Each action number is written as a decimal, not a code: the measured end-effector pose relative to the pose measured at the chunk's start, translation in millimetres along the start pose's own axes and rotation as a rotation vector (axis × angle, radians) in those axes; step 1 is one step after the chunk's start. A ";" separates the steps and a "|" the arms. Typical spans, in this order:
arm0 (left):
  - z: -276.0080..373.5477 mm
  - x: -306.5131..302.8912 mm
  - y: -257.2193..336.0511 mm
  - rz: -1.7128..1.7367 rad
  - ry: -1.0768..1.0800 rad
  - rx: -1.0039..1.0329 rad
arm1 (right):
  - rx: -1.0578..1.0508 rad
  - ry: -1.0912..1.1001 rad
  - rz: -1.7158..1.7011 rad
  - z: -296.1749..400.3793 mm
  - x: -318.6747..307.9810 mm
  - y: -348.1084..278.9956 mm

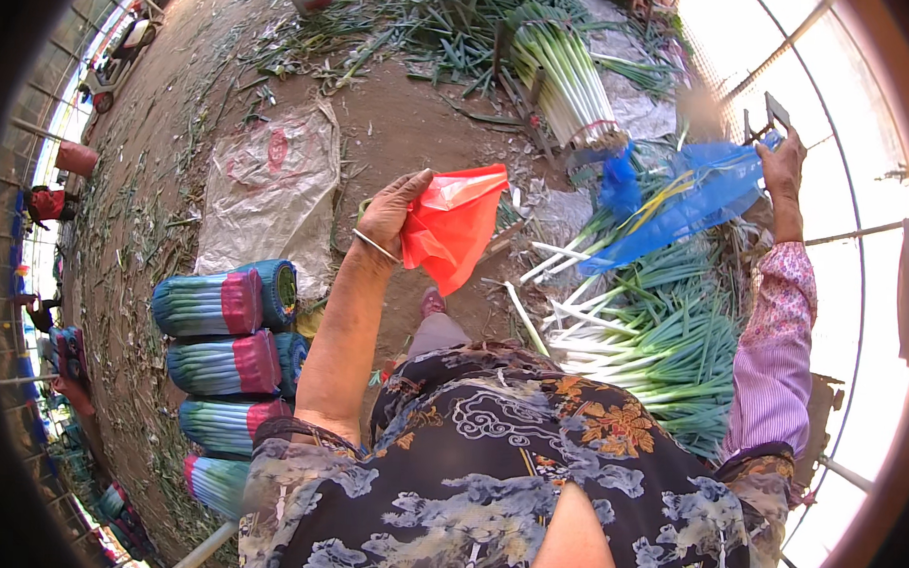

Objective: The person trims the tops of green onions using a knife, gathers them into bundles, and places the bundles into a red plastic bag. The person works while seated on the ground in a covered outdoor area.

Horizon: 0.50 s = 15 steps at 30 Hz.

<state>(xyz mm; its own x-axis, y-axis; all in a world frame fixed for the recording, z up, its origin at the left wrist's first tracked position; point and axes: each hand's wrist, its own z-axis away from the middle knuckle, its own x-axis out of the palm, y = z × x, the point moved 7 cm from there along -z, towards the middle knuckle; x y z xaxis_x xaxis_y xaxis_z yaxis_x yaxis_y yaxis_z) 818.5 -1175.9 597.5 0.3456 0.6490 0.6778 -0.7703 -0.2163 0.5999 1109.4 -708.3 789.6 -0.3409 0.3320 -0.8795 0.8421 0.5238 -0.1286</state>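
My left hand, with a bangle at the wrist, grips a sheet of red plastic film that hangs from its fingers. Out to the right, my right hand holds the end of a blue net or film, which slants down to the left with yellow strips on it. Ahead, a thick bundle of green onions leans in a low stand, bound by a reddish tie near its root end. Loose green onions are heaped below the blue net, white ends towards me.
Several wrapped green onion bundles with red bands are stacked at left. Beyond them a woven sack lies on the dirt floor. Leaf trimmings cover the far ground. A metal bar sits bottom left; people and a scooter are farther off.
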 end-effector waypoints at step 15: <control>22.0 -31.3 100.6 -0.008 -0.165 0.079 | -0.320 -1.135 -1.283 189.6 73.2 -412.0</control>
<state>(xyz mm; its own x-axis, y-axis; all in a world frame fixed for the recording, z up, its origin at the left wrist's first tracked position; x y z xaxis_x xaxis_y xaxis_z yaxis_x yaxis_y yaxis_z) 742.0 -1234.0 646.0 0.4401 0.5235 0.7296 -0.7250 -0.2723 0.6327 816.8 -1048.5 691.3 -0.1138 -0.9779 -0.1755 0.1386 0.1593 -0.9775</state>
